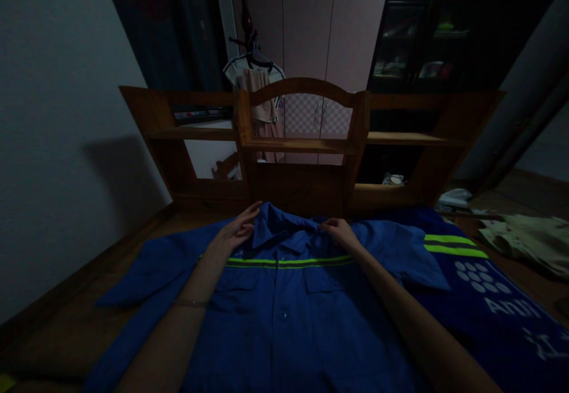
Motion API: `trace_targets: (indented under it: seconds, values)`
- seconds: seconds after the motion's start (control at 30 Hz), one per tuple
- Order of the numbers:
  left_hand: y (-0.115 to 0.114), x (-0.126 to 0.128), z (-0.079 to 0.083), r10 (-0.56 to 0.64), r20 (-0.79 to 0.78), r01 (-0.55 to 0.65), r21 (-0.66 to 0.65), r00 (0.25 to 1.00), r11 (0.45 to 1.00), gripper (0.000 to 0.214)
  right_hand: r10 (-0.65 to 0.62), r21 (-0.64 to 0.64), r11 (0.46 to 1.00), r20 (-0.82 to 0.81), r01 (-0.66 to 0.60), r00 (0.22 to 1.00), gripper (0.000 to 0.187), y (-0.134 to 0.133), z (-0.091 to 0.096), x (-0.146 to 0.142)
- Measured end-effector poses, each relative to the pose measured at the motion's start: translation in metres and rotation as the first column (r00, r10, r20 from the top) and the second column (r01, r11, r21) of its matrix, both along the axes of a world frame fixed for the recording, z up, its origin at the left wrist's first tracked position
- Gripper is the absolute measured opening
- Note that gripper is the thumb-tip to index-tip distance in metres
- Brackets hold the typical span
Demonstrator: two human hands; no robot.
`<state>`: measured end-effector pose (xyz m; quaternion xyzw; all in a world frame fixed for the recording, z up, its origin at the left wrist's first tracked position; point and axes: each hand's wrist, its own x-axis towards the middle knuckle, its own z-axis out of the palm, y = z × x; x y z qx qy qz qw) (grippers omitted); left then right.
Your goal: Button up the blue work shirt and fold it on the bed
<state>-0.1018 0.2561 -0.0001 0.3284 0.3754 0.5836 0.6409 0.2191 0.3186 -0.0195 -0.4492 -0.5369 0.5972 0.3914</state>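
Observation:
A blue work shirt (249, 322) lies front side up on the wooden surface, its collar end away from me and short sleeves spread to both sides. A yellow-green and grey stripe crosses its chest above two flap pockets. My left hand (237, 228) rests at the left of the raised collar (284, 227), fingers stretched out and apart. On the collar's right side my right hand (340, 232) pinches the fabric between thumb and fingers. Folds hide part of the collar's inside.
A wooden shelf unit (302, 144) stands right behind the shirt. Dark blue cloth (471, 316) with white print and stripes lies on the right. A pale wall (66, 144) borders the left. Beyond are a coat rack (246, 19) with clothes and a pink wardrobe (306, 25).

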Motion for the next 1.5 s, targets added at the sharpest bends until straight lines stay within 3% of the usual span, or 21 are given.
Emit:
trace_targets:
  seconds: [0.13,0.27,0.47,0.67,0.9,1.03,1.23,1.43,1.5]
  values:
    - [-0.002,0.007,0.002,0.027,-0.058,-0.019,0.128,0.998,0.992,0.054,0.082,-0.051,0.995,0.019,-0.081,0.996,0.012,0.0,-0.003,0.001]
    - [-0.003,0.013,0.003,0.105,-0.09,-0.08,0.241,0.99,0.967,0.062,0.129,-0.084,0.986,-0.17,-0.145,0.977,0.018,-0.005,0.001,-0.006]
    - [0.0,0.022,-0.001,0.156,-0.141,-0.113,0.275,0.978,0.955,0.062,0.092,-0.102,0.984,-0.413,-0.147,0.906,0.021,-0.006,0.0,-0.015]
    - [0.003,0.024,-0.004,0.172,-0.114,-0.134,0.287,0.978,0.948,0.063,0.094,-0.099,0.981,-0.52,-0.169,0.849,0.046,-0.005,-0.006,-0.02]
    - [0.012,0.02,-0.016,0.195,-0.049,-0.178,0.243,0.98,0.954,0.048,0.108,-0.184,0.958,-0.486,-0.222,0.867,0.016,0.001,-0.006,-0.023]
    - [0.017,0.014,-0.027,0.194,-0.105,-0.175,0.168,0.975,0.97,0.043,0.032,-0.169,0.977,-0.481,-0.129,0.876,0.015,0.016,-0.002,-0.041]
    - [0.019,0.014,-0.04,0.128,-0.192,-0.099,0.155,0.973,0.983,0.049,-0.079,-0.045,0.997,-0.453,0.065,0.888,0.033,0.034,-0.002,-0.079]
    - [0.027,0.019,-0.048,0.188,-0.328,-0.138,0.171,0.926,0.976,0.046,-0.193,0.095,0.972,-0.208,0.216,0.959,0.012,0.036,-0.016,-0.102]
    - [0.026,0.018,-0.05,0.247,-0.393,-0.187,0.184,0.886,0.965,0.038,-0.249,0.182,0.946,-0.113,0.267,0.962,0.014,0.032,-0.017,-0.105]
